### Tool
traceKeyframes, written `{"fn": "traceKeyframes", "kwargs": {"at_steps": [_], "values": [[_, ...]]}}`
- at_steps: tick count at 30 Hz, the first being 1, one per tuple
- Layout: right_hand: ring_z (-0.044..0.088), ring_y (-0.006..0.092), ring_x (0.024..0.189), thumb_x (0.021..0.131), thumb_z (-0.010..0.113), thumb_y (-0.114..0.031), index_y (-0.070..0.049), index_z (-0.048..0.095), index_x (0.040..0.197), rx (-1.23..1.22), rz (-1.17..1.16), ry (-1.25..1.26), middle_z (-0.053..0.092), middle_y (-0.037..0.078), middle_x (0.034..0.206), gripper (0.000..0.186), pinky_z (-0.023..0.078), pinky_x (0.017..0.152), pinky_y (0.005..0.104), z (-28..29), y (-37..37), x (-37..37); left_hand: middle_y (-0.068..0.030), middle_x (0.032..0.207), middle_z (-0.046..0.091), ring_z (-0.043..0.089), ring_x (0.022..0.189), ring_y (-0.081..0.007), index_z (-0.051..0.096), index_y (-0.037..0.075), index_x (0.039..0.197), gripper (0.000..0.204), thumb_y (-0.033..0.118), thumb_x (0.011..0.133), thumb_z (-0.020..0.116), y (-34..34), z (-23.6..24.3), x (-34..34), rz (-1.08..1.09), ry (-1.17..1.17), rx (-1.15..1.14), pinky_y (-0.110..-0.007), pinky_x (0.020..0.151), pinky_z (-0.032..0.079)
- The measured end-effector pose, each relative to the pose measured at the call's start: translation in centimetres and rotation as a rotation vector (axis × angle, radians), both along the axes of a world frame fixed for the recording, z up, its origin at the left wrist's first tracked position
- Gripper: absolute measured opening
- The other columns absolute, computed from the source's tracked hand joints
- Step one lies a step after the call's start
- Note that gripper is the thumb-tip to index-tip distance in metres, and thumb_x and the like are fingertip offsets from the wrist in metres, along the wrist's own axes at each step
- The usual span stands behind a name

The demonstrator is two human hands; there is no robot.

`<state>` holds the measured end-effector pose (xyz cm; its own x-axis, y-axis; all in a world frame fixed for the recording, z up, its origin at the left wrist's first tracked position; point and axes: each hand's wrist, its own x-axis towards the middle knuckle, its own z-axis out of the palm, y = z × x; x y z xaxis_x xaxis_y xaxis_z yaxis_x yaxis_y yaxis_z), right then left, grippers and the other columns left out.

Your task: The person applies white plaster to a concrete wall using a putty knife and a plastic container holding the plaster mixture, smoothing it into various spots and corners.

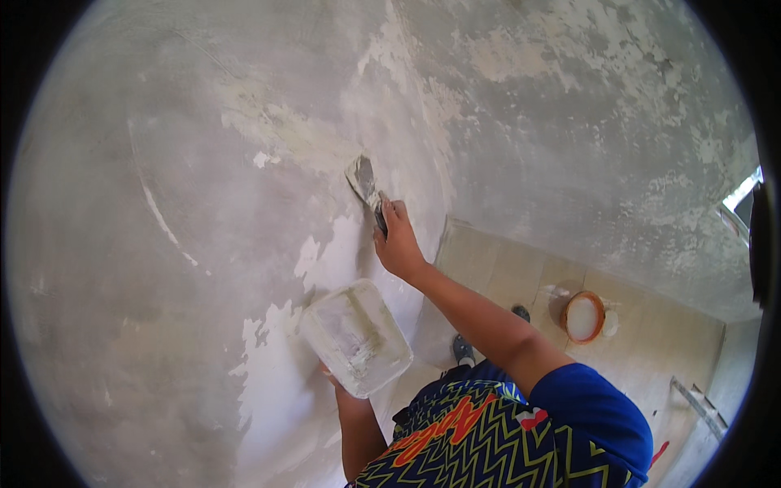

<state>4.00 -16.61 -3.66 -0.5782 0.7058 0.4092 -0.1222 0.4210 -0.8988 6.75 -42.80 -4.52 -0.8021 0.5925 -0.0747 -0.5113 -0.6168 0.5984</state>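
Note:
My right hand [397, 240] grips a putty knife [360, 175] by its dark handle, with the broad blade, smeared in pale compound, at the grey wall [179, 309], which has patchy white and cream layers. Below it, my left hand [340, 386] holds a white rectangular plastic tub [358, 333] from underneath, its inside smeared with compound. Most of that hand's fingers are hidden by the tub.
An orange bucket [595, 325] with white contents stands on the tiled floor [496, 260] to the right of my feet. A long metal tool [695, 403] lies at the lower right. A second wall [594, 146] meets the first, with a bright opening [740, 199] at the far right.

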Motion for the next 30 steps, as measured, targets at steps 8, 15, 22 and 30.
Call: {"fn": "traceKeyframes", "kwargs": {"at_steps": [8,15,22,30], "values": [[0.057,0.0451,0.102,0.083,0.064,0.002,0.007,0.061,0.119,0.062,0.155,-0.526,0.059,0.026,0.107,0.036,0.049,0.088,0.0458,-11.3,-0.5,11.4,-0.0145,0.154,0.05,0.053,0.137,-0.0366,0.042,0.013,0.157,0.071,0.049,0.099,0.058,2.9,-2.4,1.3,-0.11,-0.233,0.068,-0.058,0.111,0.047],[0.055,0.0104,0.064,0.093,0.062,-0.007,0.0,0.065,0.095,-0.472,0.113,-0.379,0.059,0.002,0.072,0.008,0.044,0.06,0.0273,-1.6,2.4,22.6,-0.0154,0.144,0.059,0.06,0.129,-0.0321,0.044,0.003,0.153,0.072,0.054,0.103,0.055,4.8,-1.0,2.7,-0.196,-0.068,-0.077,-0.049,0.11,0.048],[0.057,0.0111,0.068,0.091,0.069,-0.005,0.003,0.07,0.108,-0.305,0.205,-0.302,0.063,0.005,0.084,0.02,0.044,0.06,0.0273,9.7,3.1,30.6,-0.0146,0.153,0.051,0.054,0.137,-0.0327,0.041,0.008,0.157,0.074,0.055,0.101,0.052,8.4,0.0,2.1,-0.166,-0.009,-0.006,-0.051,0.111,0.048],[0.07,0.0363,0.097,0.086,0.076,-0.002,0.002,0.072,0.113,0.163,0.31,-0.55,0.069,0.019,0.11,0.028,0.056,0.078,0.0395,11.8,-1.8,31.1,-0.0162,0.147,0.056,0.058,0.131,-0.0316,0.046,0.001,0.151,0.08,0.062,0.1,0.053,11.4,-3.9,0.6,-0.138,0.183,0.075,-0.047,0.107,0.052]]}}
